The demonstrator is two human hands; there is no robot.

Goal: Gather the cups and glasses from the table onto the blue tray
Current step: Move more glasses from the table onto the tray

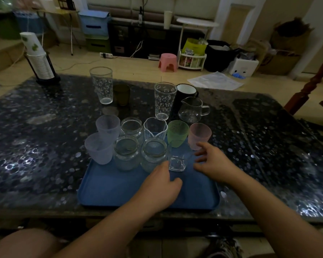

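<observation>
The blue tray lies at the table's near edge. Its far half holds two lilac frosted cups, clear jars, a spouted clear glass, a green cup and a small square clear glass. A pink cup stands at the tray's far right corner. My left hand hovers over the tray with loosely curled fingers, its fingertip beside the small glass. My right hand is spread just right of that glass, holding nothing. Two tall patterned glasses, a dark olive glass, a black mug and a glass pitcher stand on the table beyond.
A rack of stacked paper cups stands at the far left corner of the dark pebble-patterned table. Beyond on the floor are a pink stool and storage boxes. A wooden post rises at the right.
</observation>
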